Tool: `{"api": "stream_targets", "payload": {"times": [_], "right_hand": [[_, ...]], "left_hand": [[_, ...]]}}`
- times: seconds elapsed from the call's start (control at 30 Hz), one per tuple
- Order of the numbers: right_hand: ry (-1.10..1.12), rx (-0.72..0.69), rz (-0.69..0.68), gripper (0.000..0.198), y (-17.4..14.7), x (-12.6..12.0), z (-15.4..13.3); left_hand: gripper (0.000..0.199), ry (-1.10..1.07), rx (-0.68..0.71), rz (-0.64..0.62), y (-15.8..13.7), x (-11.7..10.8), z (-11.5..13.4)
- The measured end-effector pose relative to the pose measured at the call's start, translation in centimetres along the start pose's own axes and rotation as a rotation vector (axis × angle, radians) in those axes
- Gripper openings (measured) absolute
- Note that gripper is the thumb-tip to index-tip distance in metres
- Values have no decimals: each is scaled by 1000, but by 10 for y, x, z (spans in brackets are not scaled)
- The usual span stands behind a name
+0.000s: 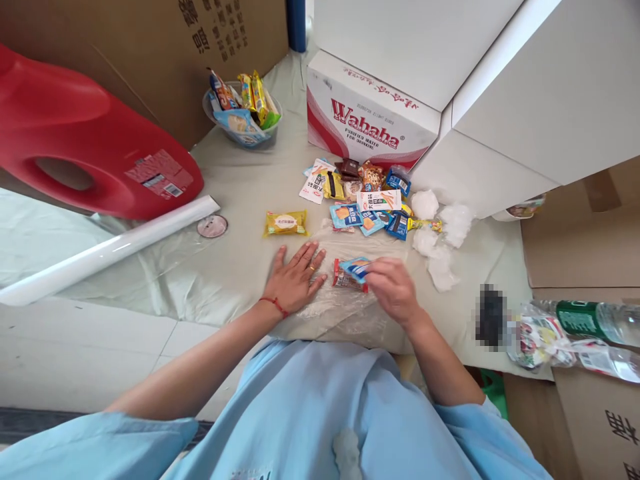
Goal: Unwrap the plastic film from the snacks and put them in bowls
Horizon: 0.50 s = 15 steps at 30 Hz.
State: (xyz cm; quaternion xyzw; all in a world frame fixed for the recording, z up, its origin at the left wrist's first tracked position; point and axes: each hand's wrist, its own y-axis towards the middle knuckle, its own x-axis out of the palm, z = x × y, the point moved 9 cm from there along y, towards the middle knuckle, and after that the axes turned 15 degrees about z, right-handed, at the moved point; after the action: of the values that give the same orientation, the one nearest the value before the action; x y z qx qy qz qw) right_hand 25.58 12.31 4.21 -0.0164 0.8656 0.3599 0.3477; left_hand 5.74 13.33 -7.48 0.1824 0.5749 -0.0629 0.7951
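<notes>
My left hand [296,277] lies flat on the covered surface, fingers spread, holding nothing. Pinched in my right hand [394,288] is a small blue snack packet [356,268]. Just under that packet lies a red-and-brown wrapped snack [343,279], partly hidden, on a crumpled clear plastic sheet [357,321]. A yellow snack packet [285,223] sits beyond my left fingertips. Farther back is a loose pile of small packets, with a white packet [379,200], a yellow-and-black packet [333,186] and blue packets [346,215] among them.
A clear bowl [273,137] of snacks stands at the back left. A red jug [100,133] and a white roll [115,247] are on the left. Behind the pile stands a Wahaha carton [370,113]. Crumpled white wads [440,267] and plastic bottles [590,320] are on the right.
</notes>
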Motion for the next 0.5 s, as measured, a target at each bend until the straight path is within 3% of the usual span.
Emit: {"api": "stream_targets", "payload": {"times": [0.07,0.13,0.2,0.37,0.43,0.5], "right_hand": [[12,-23,-293,26,-22,36,4],[-22,12,-427,27,-37,45,19],[-39,64,-415,24,-38,37,31],[-154,269,-141,32,-15,18,42],[-217,302,-161,38,-9,30,44],[-260,325,-274,43,-8,47,52]], "left_hand": [[62,-10,-1,6,0,0,0],[63,-23,-1,10,0,0,0],[63,-33,-1,11,0,0,0],[63,-23,-1,10,0,0,-1],[63,-13,0,11,0,-1,0],[63,-8,1,11,0,-1,0]]}}
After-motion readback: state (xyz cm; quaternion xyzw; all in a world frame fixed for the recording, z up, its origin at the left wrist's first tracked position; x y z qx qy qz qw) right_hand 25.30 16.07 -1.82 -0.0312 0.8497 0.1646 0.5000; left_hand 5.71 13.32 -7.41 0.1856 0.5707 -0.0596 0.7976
